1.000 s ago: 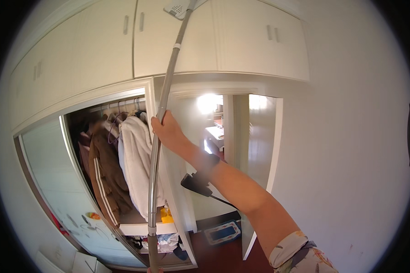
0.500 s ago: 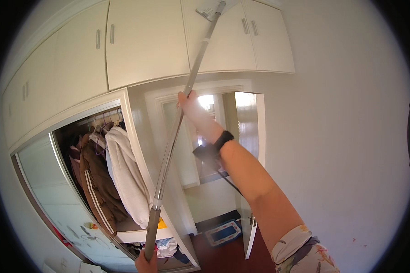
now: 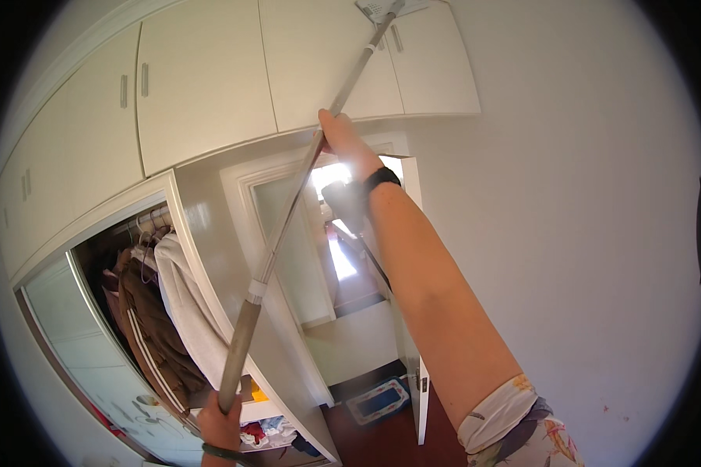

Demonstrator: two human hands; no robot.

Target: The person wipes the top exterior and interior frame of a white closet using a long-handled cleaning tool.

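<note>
Pole (image 3: 290, 208) slanting from seven o'clock up to twelve

Pale wall (image 3: 568, 233) fills three o'clock, with small red marks (image 3: 606, 409) at four. Cream cupboards (image 3: 202, 78) span ten to twelve; dark red floor (image 3: 358, 445) lies at six. A wardrobe (image 3: 214, 226) with a sliding glass door (image 3: 62, 327) stands at eight.

Counted: one pole, two hands, three visible pairs of cupboard handles (image 3: 144, 80), one blue rug (image 3: 378, 401) at six. In the wardrobe hang one pale coat (image 3: 191, 280) and one striped brown jacket (image 3: 160, 335), among clothes partly hidden. The right hand (image 3: 343, 138), at twelve, is closed around the pole's upper length; the left hand (image 3: 218, 422), at seven, grasps its lower end. One flat, perforated head (image 3: 375, 11) tops the pole before the cupboards; whether it touches them I cannot tell. Dark shapes decorate the glass door; whether any are lettering I cannot tell.
</note>
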